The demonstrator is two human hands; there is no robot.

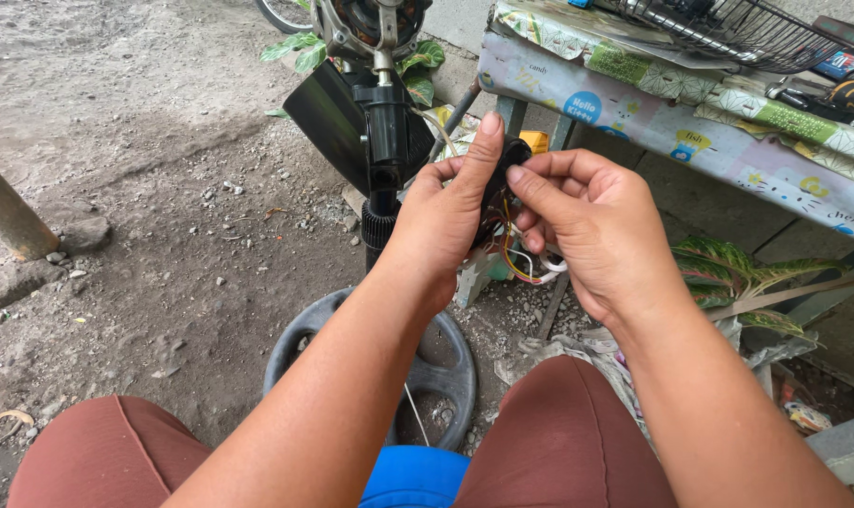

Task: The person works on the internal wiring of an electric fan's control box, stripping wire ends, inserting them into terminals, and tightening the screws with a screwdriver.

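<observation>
Left hand [443, 218] and right hand [592, 226] both clamped on small black plastic switch housing [502, 183], held up at chest height between the knees. Left thumb pressed flat along housing's front face, pointing up; remaining left fingers curled behind. Right thumb and forefinger pinching housing's right edge, other right fingers folded underneath. Bundle of thin red, yellow and white wires [521, 261] hanging out of housing's underside, looping down between the two palms. Where the wires end: cannot tell, hidden by the hands.

Just behind left hand: upright black plastic fan stand column [386, 141], ribbed collar lower down, bare metal motor at top edge of view. Round grey plastic fan base [446, 372] on the ground directly below the hands, partly covered by left forearm. Blue plastic seat edge [413, 480] between reddish-brown shorts.

To the right: low bench with pale printed cloth cover [690, 132], black wire fan guard [728, 28] lying on top. Green-and-red leafed plant [737, 273] under bench. Ground: packed dirt and gravel.
</observation>
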